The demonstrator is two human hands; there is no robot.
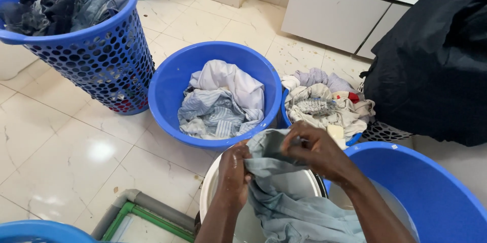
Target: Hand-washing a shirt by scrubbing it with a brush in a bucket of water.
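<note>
Grey-blue garment (289, 197) hung lengthwise from both hands down into the white tub (209, 192) below them, its long axis running toward the person. Left hand (234, 172) and right hand (315, 149) each pinched its top edge, level and close together, neither nearer.

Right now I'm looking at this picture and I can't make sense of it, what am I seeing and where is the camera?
The camera sits on a person's head and looks down at their own two bare hands. The left hand and right hand both grip a pale blue-grey garment over a white bucket. On the tiled floor stand a blue basin with light shirts, a perforated blue laundry basket with dark clothes, and another blue basin at the right. A second pile of pale laundry lies behind the hands.
</note>
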